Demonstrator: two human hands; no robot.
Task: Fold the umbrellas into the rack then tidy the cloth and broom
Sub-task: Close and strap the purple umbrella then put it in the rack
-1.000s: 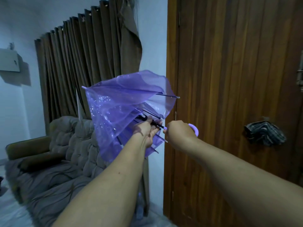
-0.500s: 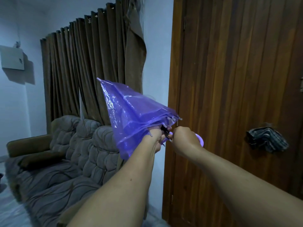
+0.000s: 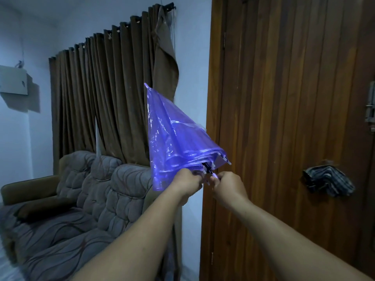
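The translucent purple umbrella [image 3: 174, 136] sits at the centre of the frame, its canopy collapsed into a cone with the tip pointing toward the upper left. The left hand [image 3: 187, 182] grips the canopy's gathered lower edge; the right hand [image 3: 228, 187] clenches the pale handle just beside it. A striped cloth [image 3: 327, 182] hangs on the wooden door [image 3: 284, 98] at right. A grey sofa [image 3: 81, 199] and brown curtains [image 3: 101, 98] fill the left.

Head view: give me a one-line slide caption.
Both hands, left and right, grip a collapsed purple umbrella beside a wooden door.
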